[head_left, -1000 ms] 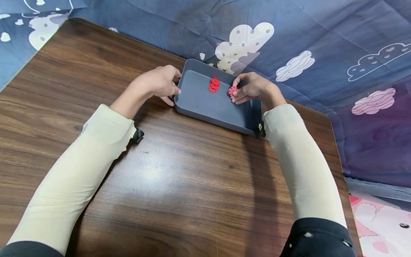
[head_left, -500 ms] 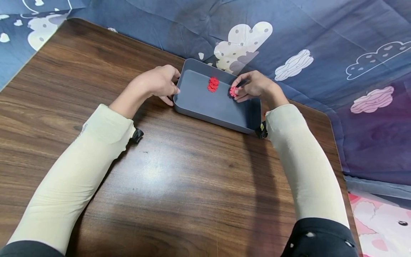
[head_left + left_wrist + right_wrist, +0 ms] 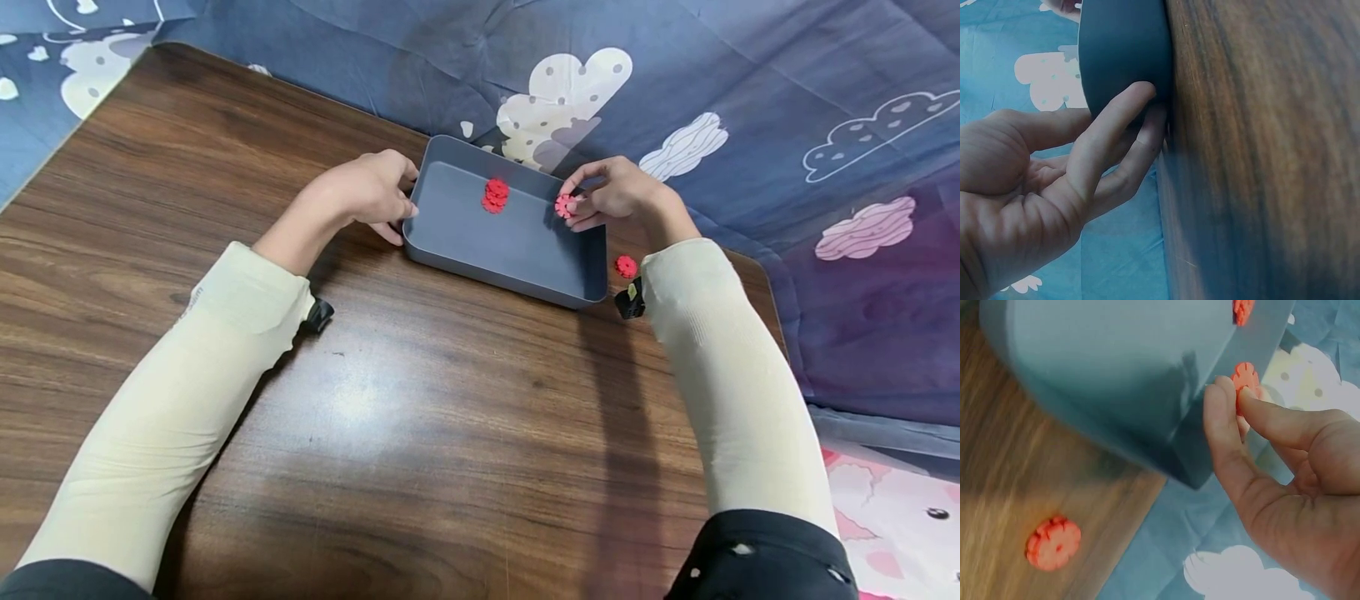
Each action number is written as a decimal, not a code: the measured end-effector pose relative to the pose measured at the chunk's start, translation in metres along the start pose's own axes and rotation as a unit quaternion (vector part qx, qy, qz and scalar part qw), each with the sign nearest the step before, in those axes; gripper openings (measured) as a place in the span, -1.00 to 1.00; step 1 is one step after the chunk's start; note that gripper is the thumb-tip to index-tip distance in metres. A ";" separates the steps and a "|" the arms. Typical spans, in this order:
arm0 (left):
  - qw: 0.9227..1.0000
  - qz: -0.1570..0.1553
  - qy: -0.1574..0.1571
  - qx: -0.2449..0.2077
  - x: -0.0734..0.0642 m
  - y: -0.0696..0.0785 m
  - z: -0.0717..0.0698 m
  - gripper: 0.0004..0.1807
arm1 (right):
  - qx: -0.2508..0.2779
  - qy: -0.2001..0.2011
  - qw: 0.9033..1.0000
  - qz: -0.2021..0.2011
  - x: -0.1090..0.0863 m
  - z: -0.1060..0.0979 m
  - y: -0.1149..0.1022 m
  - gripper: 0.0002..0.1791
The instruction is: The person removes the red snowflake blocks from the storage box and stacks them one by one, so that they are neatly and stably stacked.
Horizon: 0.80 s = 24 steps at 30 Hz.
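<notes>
A shallow grey rectangular tray point(image 3: 480, 242) stands on the table. At its left end my left hand point(image 3: 367, 193) grips the wall, thumb over the rim and fingers against the outside point(image 3: 1119, 56). Over the right part of the tray my right hand point(image 3: 622, 196) pinches a red flower-shaped disc point(image 3: 563, 206) between thumb and fingertips, and the disc's notched edge shows in the right wrist view point(image 3: 1245, 376). Several similar red discs point(image 3: 495, 196) lie overlapping on the tray floor. Outside the right end, notched red discs, apparently stacked point(image 3: 626, 266), lie on the wood below my right wrist.
The brown wood-grain table point(image 3: 420, 417) reaches toward me on the near side of the tray. Close behind the tray hangs a blue curtain point(image 3: 420, 58) with cloud prints. A pink printed cloth point(image 3: 900, 525) lies beyond the table's right edge.
My right hand has drifted right and slightly up with the pinched red disc. Red discs on the table, earlier covered by the right wrist, now show. My left hand keeps its hold on the tray.
</notes>
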<state>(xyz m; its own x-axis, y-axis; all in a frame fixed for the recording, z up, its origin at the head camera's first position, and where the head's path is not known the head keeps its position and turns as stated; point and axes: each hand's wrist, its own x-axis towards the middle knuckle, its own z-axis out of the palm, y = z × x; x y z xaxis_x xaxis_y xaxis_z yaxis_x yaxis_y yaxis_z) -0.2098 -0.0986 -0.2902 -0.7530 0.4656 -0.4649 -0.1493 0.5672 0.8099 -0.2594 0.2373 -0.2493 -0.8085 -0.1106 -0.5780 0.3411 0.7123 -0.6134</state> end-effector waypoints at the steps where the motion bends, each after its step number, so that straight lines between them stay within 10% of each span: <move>1: 1.000 0.000 0.000 0.001 0.000 0.001 0.000 -0.24 | -0.001 0.002 1.000 0.002 -0.001 -0.003 0.001 -0.73; 24: 1.000 -0.002 -0.002 0.000 0.001 0.001 0.001 -0.20 | 0.027 0.022 0.997 0.069 -0.045 -0.067 0.052 -0.72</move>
<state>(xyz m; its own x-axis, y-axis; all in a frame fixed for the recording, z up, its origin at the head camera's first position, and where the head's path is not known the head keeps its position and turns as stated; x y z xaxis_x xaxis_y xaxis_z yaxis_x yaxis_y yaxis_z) -0.2104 -0.0971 -0.2907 -0.7503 0.4657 -0.4692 -0.1518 0.5695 0.8079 -0.2372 0.3258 -0.2194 -0.7721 0.0164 -0.6353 0.4745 0.6799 -0.5591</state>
